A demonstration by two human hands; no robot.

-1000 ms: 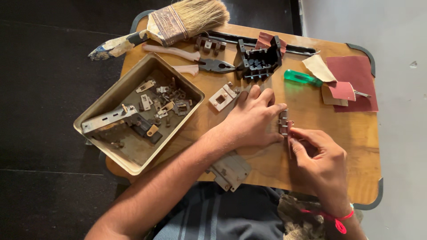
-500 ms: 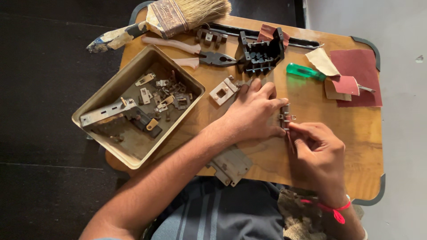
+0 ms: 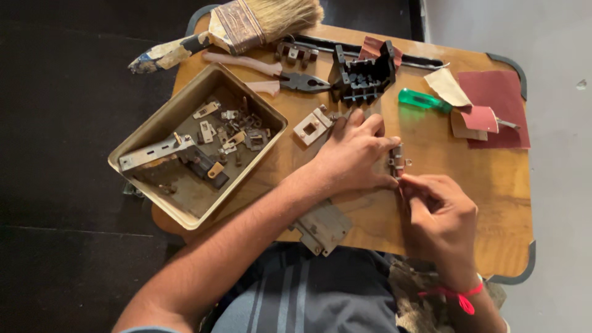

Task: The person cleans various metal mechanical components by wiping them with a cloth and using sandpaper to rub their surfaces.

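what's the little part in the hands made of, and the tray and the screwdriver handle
Small part: looks like dull grey metal, dark and worn, pinched by the left hand and right hand. Tray: seemingly sheet metal, tarnished brassy with thin bent walls. Screwdriver handle: probably plastic, glossy translucent green.

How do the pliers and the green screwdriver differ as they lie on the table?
The pliers have pale pink handles and dark metal jaws; the screwdriver has a translucent green handle. The pliers lie fully in view beside the metal tray; the screwdriver's shaft runs under sandpaper pieces. The pliers look longer. Both lie flat on the wooden table, untouched by either hand.
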